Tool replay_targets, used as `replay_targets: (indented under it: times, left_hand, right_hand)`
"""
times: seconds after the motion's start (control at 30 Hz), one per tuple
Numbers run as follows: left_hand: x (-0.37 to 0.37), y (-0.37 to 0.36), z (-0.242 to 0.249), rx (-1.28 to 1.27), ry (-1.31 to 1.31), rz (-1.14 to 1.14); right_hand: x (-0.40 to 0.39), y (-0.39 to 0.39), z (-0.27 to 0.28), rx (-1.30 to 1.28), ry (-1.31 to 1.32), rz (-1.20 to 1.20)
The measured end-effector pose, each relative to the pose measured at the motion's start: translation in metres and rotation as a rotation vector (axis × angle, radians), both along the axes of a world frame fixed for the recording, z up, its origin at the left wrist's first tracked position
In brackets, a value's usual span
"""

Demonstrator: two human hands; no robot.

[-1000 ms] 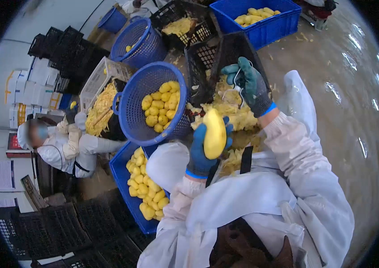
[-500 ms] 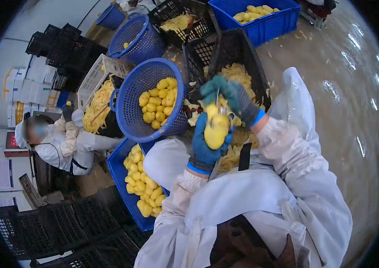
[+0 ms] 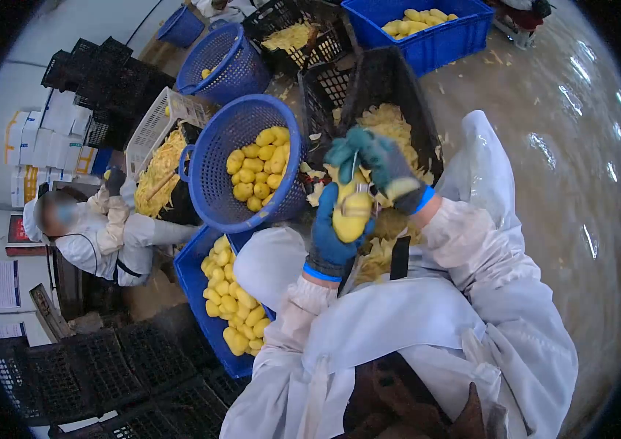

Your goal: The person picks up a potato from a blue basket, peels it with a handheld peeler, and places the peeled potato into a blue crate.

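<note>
My left hand (image 3: 331, 238), in a blue glove, is wrapped round a yellow potato (image 3: 350, 225) held over a black crate. In a green and grey glove, my right hand (image 3: 376, 162) grips a peeler (image 3: 356, 187), whose metal head lies across the upper part of the potato. Blur hides the exact edge of the blade. Beneath both hands, pale peelings (image 3: 391, 128) fill part of the black crate (image 3: 384, 80). Just left of my hands stands a blue round basket (image 3: 204, 175) with several peeled potatoes (image 3: 261, 164) inside.
A blue bin (image 3: 190, 274) of peeled potatoes stands by my left knee. Farther off are another blue basket (image 3: 241, 73), a blue tub (image 3: 435, 50) with potatoes and a black crate (image 3: 259, 33). At the left a co-worker (image 3: 98, 227) sits beside a white crate (image 3: 151, 121). Wet floor lies right.
The potato and my left hand have shifted slightly left and down. My right hand has moved slightly, with the peeler still against the potato.
</note>
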State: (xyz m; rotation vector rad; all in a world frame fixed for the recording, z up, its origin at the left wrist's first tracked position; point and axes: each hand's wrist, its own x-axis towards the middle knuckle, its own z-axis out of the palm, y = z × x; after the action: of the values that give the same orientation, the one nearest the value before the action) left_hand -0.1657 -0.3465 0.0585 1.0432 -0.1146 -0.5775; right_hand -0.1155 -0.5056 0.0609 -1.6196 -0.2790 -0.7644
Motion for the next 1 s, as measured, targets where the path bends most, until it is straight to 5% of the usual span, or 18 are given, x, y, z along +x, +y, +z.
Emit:
replay_targets:
  times: [0.03,0.13,0.17,0.27,0.3,0.4,0.5,0.6,0.77,0.83,0.9,1.0]
  left_hand:
    - [-0.001,-0.003,0.002,-0.048,0.083,-0.021]
    - [0.006,0.001,0.011,-0.165,0.356,-0.070]
    - [0.004,0.001,0.015,-0.098,0.277,-0.039]
    - [0.010,-0.001,-0.021,0.552,-0.816,0.156]
    - [0.011,-0.003,-0.016,0.418,-0.574,0.102]
    - [0.001,0.002,0.008,0.072,0.023,-0.018]
    - [-0.007,-0.007,0.021,-0.243,0.418,0.036]
    - [-0.009,-0.003,0.014,-0.050,0.270,-0.057]
    - [-0.009,-0.002,0.032,-0.191,0.213,-0.152]
    - [-0.010,0.004,0.027,-0.202,0.305,-0.104]
    - [-0.008,0.003,0.020,-0.215,0.297,-0.130]
    - [-0.006,0.007,0.022,-0.284,0.234,-0.207]
  right_hand:
    - [0.012,0.000,-0.011,0.662,0.487,0.386]
    - [0.033,-0.053,-0.021,0.717,0.404,0.201]
    - [0.035,-0.057,-0.026,0.942,0.421,0.412]
    - [0.028,-0.012,-0.028,0.640,0.454,0.510]
    - [0.018,-0.008,0.002,0.738,0.577,0.497]
    - [0.053,-0.056,-0.022,0.636,0.392,0.082]
    - [0.044,-0.053,-0.013,0.855,0.400,0.222]
    - [0.019,-0.021,-0.005,0.772,0.473,0.482]
    - [0.034,-0.057,-0.019,0.738,0.456,0.228]
    - [0.019,-0.032,0.000,0.577,0.358,0.348]
    - [0.003,-0.006,0.003,0.828,0.478,0.514]
    - [0.028,-0.034,-0.011,0.921,0.423,0.247]
